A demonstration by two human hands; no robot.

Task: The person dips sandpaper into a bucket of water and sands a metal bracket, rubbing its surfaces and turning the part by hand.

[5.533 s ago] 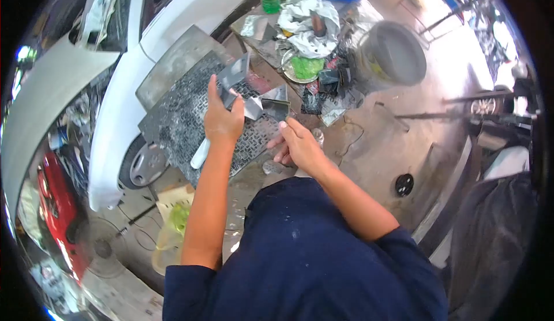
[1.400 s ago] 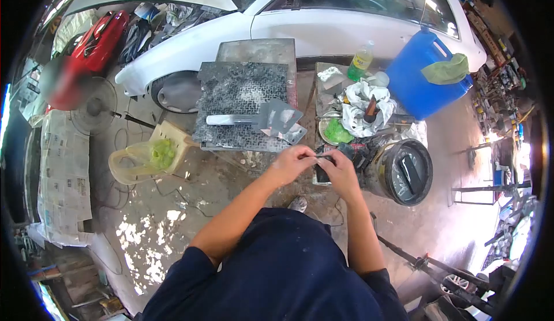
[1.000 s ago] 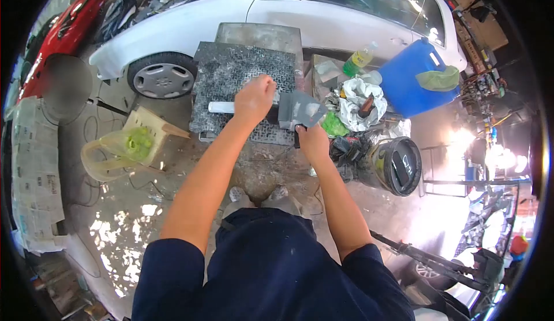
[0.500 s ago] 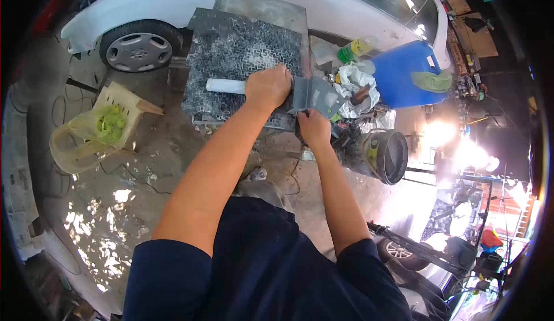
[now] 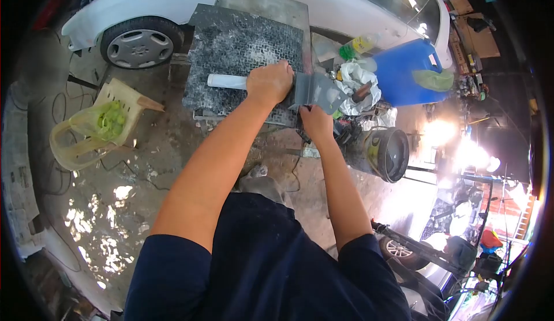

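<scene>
My left hand (image 5: 269, 83) is closed around a white cylindrical piece (image 5: 226, 82), which juts out to the left over a dark textured mat (image 5: 231, 44) dusted with pale powder. Close to the right of that fist is a grey bent metal plate (image 5: 314, 90) with pale patches. My right hand (image 5: 316, 123) is closed at the plate's near edge, fingers pinched there. My fingers hide the far end of the white piece, so whether it meets the plate cannot be seen.
Right of the mat are crumpled white wrapping (image 5: 358, 81), a bottle with green liquid (image 5: 358, 47), a blue jerrycan (image 5: 404, 70) and a dirty bucket (image 5: 378, 154). A white car (image 5: 190, 1) stands behind. At left a plastic stool (image 5: 130, 99) carries a bag (image 5: 86, 136).
Both hands keep nearly the same places and grips. The plate looks very slightly shifted and turned, along with a small shift of the whole view.
</scene>
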